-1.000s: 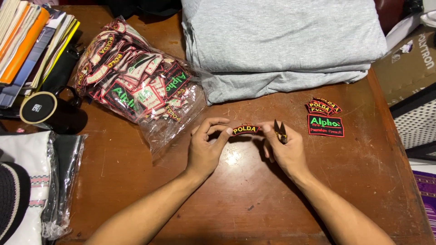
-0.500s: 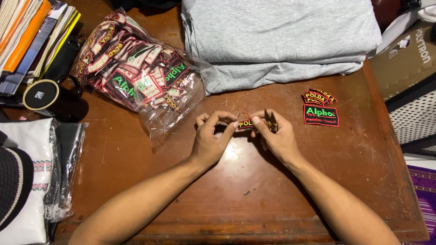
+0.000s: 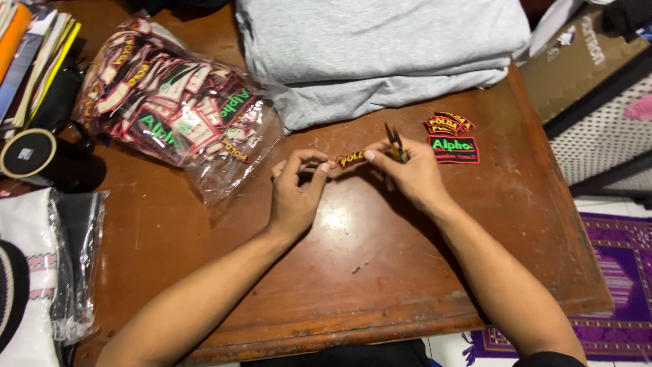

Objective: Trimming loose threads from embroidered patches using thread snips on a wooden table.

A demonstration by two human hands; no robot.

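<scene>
Both hands pinch one small curved embroidered patch [image 3: 352, 160] between them above a wooden table [image 3: 380, 272]. The left hand [image 3: 293, 197] grips its left end. The right hand [image 3: 411, 173] grips its right end and also holds small thread snips [image 3: 394, 144].

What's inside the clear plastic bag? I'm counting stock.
The clear plastic bag holds many embroidered patches, black with red, yellow and green. Those lying underneath are covered, so no count is possible.

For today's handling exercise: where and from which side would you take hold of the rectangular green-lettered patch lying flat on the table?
Probably the rectangular patch by its right short edge, coming from the right. It lies flat on the wooden table, the small patch pile touches its top, and the right hand sits left.
</scene>
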